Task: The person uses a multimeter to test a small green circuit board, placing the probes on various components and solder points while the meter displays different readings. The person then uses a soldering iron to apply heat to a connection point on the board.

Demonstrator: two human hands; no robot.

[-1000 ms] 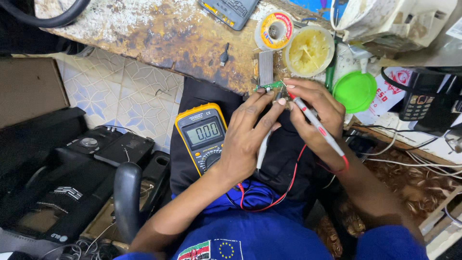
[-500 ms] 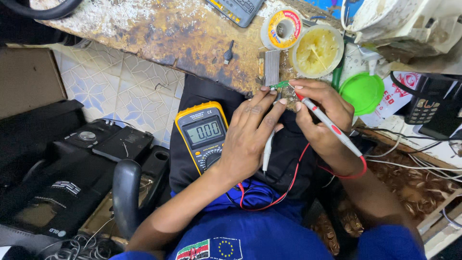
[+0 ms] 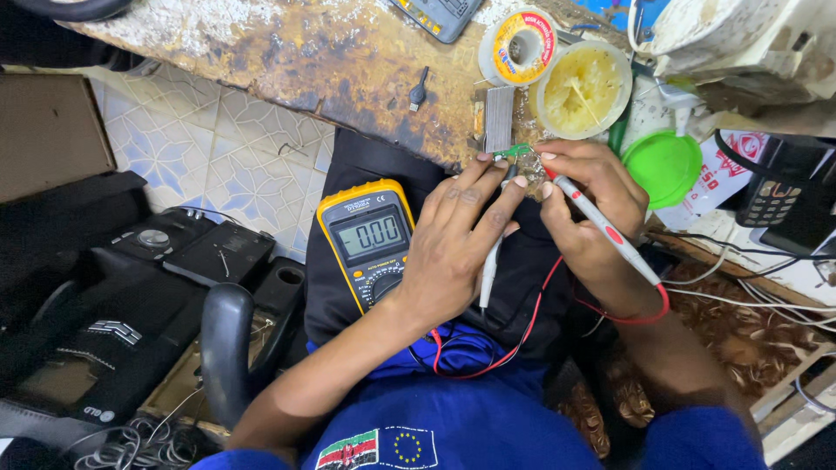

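Observation:
My left hand (image 3: 457,239) holds a white test probe (image 3: 489,270) with its tip up at a small green circuit board (image 3: 514,151) on the edge of the worn workbench (image 3: 287,52). My right hand (image 3: 588,204) grips a red-and-white test probe (image 3: 610,233), tip on the same board; its red lead (image 3: 522,335) loops down over my lap. A yellow multimeter (image 3: 366,239) lies on my black-clad thigh, just left of my left hand, its screen lit.
On the bench sit a solder spool (image 3: 518,45), a tub of yellow paste (image 3: 582,89), a green lid (image 3: 666,165), and a small grey block (image 3: 498,130). A black phone (image 3: 771,196) lies at right. Black electronics (image 3: 200,252) and a chair arm (image 3: 228,348) crowd the tiled floor at left.
The view has shifted slightly. Both hands stay at the small green board with the probes; the right probe's tip has settled closer onto it.

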